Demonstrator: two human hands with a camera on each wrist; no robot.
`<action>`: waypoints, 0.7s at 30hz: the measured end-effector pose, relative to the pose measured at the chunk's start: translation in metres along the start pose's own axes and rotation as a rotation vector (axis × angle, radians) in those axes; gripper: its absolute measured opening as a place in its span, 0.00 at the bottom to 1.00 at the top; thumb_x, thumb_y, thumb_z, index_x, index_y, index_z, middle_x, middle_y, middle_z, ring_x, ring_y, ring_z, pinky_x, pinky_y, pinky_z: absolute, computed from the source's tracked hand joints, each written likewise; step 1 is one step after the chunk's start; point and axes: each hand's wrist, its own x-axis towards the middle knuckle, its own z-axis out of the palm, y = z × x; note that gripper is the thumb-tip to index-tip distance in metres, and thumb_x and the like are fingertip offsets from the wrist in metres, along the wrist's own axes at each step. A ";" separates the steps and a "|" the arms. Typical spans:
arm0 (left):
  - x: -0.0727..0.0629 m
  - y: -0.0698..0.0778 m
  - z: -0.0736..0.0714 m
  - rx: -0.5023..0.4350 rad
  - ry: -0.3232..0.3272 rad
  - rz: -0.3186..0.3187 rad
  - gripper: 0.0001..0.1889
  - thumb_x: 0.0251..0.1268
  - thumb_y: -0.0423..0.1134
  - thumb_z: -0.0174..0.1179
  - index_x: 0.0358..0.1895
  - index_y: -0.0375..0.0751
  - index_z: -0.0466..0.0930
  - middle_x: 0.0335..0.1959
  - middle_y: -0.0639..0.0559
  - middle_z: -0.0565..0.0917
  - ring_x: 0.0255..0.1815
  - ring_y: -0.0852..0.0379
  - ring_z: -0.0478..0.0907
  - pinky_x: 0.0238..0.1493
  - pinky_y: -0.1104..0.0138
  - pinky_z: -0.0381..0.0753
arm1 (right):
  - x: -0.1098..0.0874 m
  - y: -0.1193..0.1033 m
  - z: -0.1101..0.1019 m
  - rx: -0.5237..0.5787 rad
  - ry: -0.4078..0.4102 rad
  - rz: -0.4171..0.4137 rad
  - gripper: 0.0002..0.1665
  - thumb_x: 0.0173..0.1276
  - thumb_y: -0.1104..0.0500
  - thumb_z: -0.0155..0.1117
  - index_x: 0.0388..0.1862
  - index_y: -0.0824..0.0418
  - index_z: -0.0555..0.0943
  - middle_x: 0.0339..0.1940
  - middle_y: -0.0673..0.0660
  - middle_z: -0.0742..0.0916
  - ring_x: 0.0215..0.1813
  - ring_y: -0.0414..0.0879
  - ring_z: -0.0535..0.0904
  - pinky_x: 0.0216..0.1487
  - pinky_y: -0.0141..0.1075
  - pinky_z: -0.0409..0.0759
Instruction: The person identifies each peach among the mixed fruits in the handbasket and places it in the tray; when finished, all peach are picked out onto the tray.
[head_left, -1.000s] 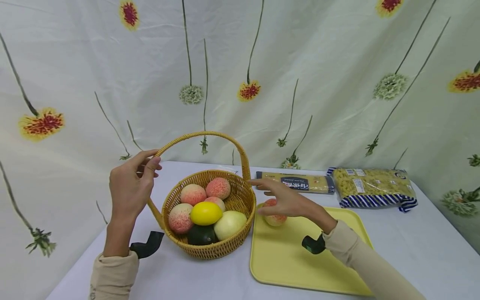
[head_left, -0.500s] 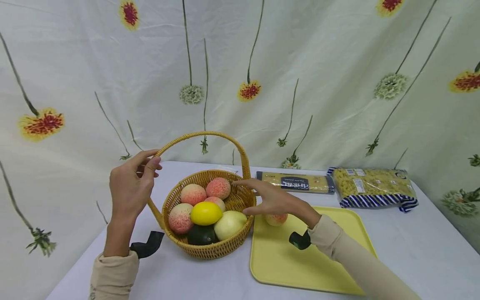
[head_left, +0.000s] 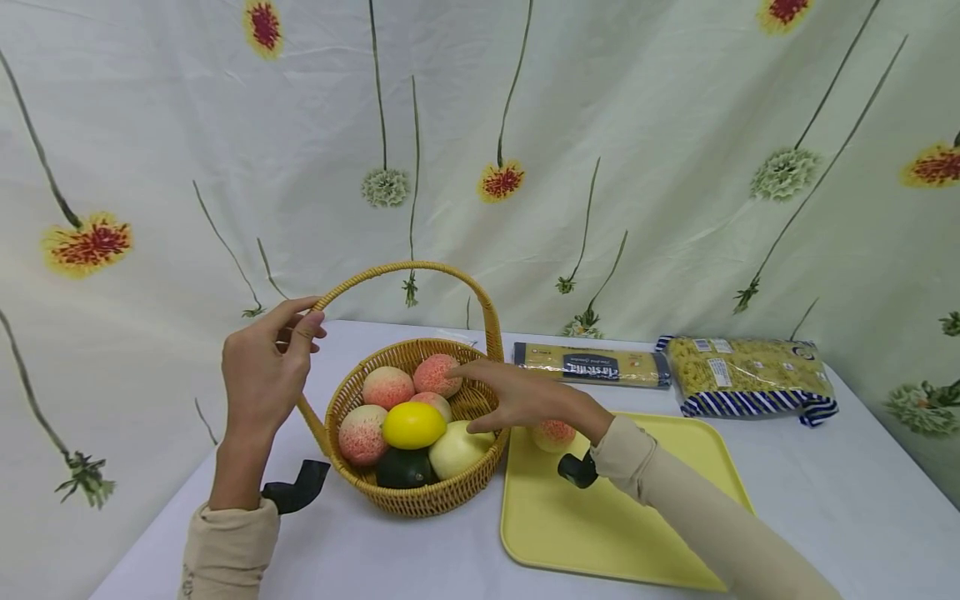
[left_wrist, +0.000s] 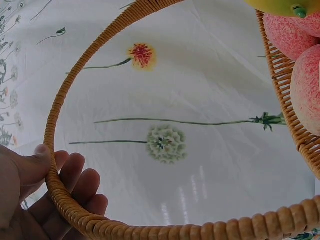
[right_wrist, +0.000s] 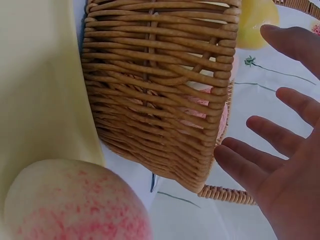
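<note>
My left hand [head_left: 262, 367] grips the left side of the tall handle [left_wrist: 59, 100] of a wicker basket [head_left: 427, 502], thumb and fingers curled round it. Inside the basket lie several pink-speckled peaches [head_left: 363, 435], a yellow lemon [head_left: 414, 426], a pale yellow-green rounded fruit [head_left: 457, 452] and a dark green fruit [head_left: 403, 469]. Over the basket's right rim reaches my right hand [head_left: 521, 393], its fingers spread and holding nothing. In the head view its fingertips overlap the rear peach [head_left: 435, 372] and its thumb overlaps the pale fruit. Part of the basket's right rim is hidden behind this hand.
A yellow tray [head_left: 607, 525] lies just right of the basket, bearing one peach [head_left: 553, 436] under my right forearm. Behind it are a flat pasta pack [head_left: 592, 365] and a larger pasta bag [head_left: 750, 375]. A flower-print cloth [head_left: 675, 167] hangs behind the table.
My right hand has moved left, from above the tray's peach to over the basket's right part, fingers still spread. My left hand keeps its hold on the handle, and the basket stays in place.
</note>
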 end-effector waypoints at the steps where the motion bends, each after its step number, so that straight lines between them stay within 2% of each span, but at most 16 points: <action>1: 0.000 0.000 0.000 -0.002 0.001 0.001 0.12 0.68 0.37 0.59 0.51 0.40 0.84 0.27 0.44 0.86 0.22 0.70 0.76 0.23 0.85 0.68 | 0.002 0.000 0.001 0.004 -0.006 -0.009 0.43 0.63 0.49 0.67 0.74 0.53 0.61 0.74 0.53 0.65 0.74 0.50 0.60 0.69 0.47 0.63; 5: 0.000 0.000 0.001 -0.003 0.001 0.003 0.12 0.68 0.37 0.59 0.51 0.40 0.84 0.27 0.44 0.86 0.21 0.71 0.76 0.23 0.84 0.68 | 0.009 -0.001 0.003 0.012 -0.031 -0.011 0.42 0.64 0.51 0.66 0.74 0.55 0.61 0.74 0.53 0.66 0.73 0.49 0.62 0.69 0.45 0.64; 13: -0.001 0.001 0.000 0.014 -0.012 -0.015 0.13 0.69 0.38 0.58 0.52 0.41 0.83 0.28 0.44 0.86 0.24 0.56 0.80 0.22 0.83 0.68 | 0.021 -0.005 0.004 -0.021 -0.065 0.014 0.41 0.65 0.53 0.66 0.74 0.54 0.61 0.73 0.53 0.67 0.73 0.49 0.62 0.70 0.44 0.63; 17: -0.001 0.001 0.000 0.014 -0.012 -0.017 0.13 0.69 0.38 0.58 0.52 0.41 0.83 0.28 0.44 0.86 0.23 0.62 0.78 0.23 0.83 0.69 | 0.025 -0.006 0.004 -0.031 -0.070 0.021 0.40 0.65 0.54 0.67 0.73 0.53 0.62 0.73 0.53 0.67 0.73 0.48 0.61 0.70 0.44 0.62; 21: -0.001 0.000 0.000 0.014 -0.010 -0.019 0.13 0.69 0.39 0.58 0.52 0.42 0.83 0.28 0.44 0.86 0.23 0.75 0.73 0.23 0.83 0.69 | 0.028 -0.005 0.006 -0.021 -0.071 0.012 0.40 0.64 0.55 0.67 0.73 0.54 0.63 0.72 0.54 0.68 0.72 0.49 0.63 0.70 0.44 0.63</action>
